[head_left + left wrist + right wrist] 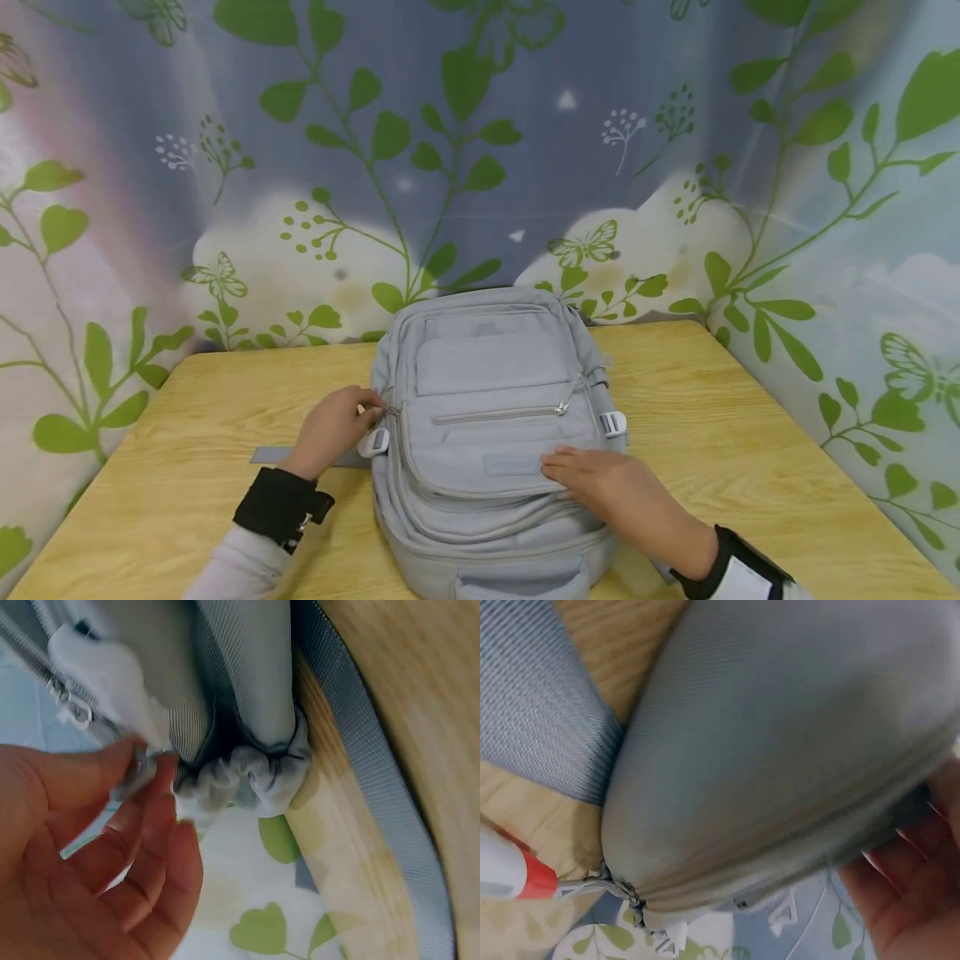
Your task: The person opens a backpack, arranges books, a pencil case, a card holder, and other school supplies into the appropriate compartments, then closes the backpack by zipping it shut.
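Note:
A light grey backpack (491, 362) lies on the wooden table, its front panel facing up. At its left edge my left hand (337, 429) pinches a small zipper pull (136, 776) between thumb and index finger. Close to that pull, a second metal zipper slider (71, 705) shows in the left wrist view. My right hand (618, 492) rests on the lower right of the front panel with fingers extended, beside a pale label patch (512, 464). A short front-pocket zipper (498, 415) runs across the panel and appears shut.
White buckles (612, 424) sit on both sides of the bag. A grey strap (272, 455) lies on the table (720, 400) to the left. Leaf-patterned curtains (480, 167) rise behind. A white object with a red band (536, 876) shows beside the bag.

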Tool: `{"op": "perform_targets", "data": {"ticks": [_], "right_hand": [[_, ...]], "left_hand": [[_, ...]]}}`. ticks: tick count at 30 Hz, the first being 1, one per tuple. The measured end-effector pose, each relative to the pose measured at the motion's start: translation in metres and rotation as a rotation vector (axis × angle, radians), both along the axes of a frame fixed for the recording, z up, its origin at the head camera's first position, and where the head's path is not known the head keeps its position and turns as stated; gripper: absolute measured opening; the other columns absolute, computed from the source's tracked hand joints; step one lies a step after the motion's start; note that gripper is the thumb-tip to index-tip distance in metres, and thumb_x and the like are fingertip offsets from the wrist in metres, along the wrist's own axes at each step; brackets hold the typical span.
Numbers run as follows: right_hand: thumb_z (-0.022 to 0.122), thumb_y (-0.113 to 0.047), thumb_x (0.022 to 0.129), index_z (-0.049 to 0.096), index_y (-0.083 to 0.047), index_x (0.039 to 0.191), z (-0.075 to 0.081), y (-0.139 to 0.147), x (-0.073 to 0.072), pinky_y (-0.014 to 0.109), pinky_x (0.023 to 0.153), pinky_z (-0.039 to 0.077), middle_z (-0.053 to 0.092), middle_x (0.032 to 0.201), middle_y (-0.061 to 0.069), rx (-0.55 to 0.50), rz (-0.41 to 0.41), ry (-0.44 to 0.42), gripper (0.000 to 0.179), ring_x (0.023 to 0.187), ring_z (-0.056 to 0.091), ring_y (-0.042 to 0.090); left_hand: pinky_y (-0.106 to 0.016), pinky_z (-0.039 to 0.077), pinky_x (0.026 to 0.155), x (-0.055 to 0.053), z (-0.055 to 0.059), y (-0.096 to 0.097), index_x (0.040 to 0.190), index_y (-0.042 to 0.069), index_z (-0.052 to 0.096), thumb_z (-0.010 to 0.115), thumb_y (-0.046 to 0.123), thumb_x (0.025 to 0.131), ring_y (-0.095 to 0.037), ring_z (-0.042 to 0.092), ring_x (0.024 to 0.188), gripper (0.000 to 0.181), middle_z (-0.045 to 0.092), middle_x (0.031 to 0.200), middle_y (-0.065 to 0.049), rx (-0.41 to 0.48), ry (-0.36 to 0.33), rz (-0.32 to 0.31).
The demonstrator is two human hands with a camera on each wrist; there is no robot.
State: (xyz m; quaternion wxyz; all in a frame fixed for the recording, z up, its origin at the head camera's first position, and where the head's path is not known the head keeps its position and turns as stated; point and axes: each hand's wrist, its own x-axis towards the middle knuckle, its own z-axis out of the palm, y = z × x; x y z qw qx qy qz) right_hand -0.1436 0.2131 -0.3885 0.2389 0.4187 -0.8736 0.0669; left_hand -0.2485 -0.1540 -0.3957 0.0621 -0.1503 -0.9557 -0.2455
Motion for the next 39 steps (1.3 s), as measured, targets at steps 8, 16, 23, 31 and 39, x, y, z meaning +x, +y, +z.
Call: {"op": "perform_targets", "data": {"ticks": [8, 16, 23, 31, 39], "right_hand": [[0.065, -0.018, 0.086, 0.066, -0.023, 0.119, 0.013, 0.011, -0.001, 0.034, 0.085, 0.053, 0.063, 0.124, -0.004, -0.013, -0.022, -0.266, 0.033, 0.111, 0.061, 0.016], [0.067, -0.013, 0.084, 0.068, -0.019, 0.11, 0.035, 0.008, -0.006, 0.025, 0.072, 0.055, 0.07, 0.103, -0.006, -0.2, -0.102, -0.092, 0.027, 0.089, 0.066, 0.01], [0.073, -0.011, 0.077, 0.07, -0.019, 0.106, 0.033, 0.007, -0.005, 0.024, 0.071, 0.054, 0.07, 0.1, -0.007, -0.234, -0.102, -0.03, 0.03, 0.089, 0.066, 0.009], [0.069, -0.024, 0.084, 0.042, -0.003, 0.135, 0.02, 0.045, 0.012, 0.028, 0.055, 0.05, 0.055, 0.122, 0.016, -0.085, -0.452, -0.28, 0.061, 0.083, 0.065, 0.022], [0.071, -0.029, 0.082, 0.047, -0.004, 0.129, -0.02, 0.078, 0.023, 0.022, 0.041, 0.021, 0.052, 0.065, -0.003, 0.168, -0.671, -0.715, 0.058, 0.04, 0.031, 0.008]], "left_hand": [[-0.026, 0.045, 0.064, 0.019, 0.004, -0.009, 0.12, 0.007, 0.061, 0.058, 0.02, 0.093, -0.014, 0.054, 0.079, 0.03, 0.06, 0.103, -0.008, 0.029, -0.063, -0.157], [-0.047, 0.037, 0.104, 0.052, 0.031, 0.029, 0.14, 0.018, 0.041, 0.064, 0.037, 0.085, -0.026, 0.043, 0.128, 0.062, 0.043, 0.141, -0.005, 0.186, -0.095, -0.532], [-0.035, 0.04, 0.104, 0.061, 0.043, 0.066, 0.131, 0.018, 0.052, 0.062, 0.012, 0.09, -0.019, 0.05, 0.124, 0.044, 0.054, 0.131, 0.0, -0.036, 0.098, -0.581], [-0.027, 0.05, 0.082, 0.055, 0.045, 0.068, 0.128, 0.019, 0.057, 0.053, 0.003, 0.093, -0.013, 0.063, 0.097, 0.039, 0.061, 0.124, 0.0, 0.116, -0.024, -0.46], [-0.022, 0.038, 0.058, 0.051, 0.054, 0.073, 0.127, 0.016, 0.058, 0.051, 0.004, 0.094, -0.007, 0.042, 0.052, 0.036, 0.062, 0.124, -0.004, 0.166, -0.026, -0.385]]}}
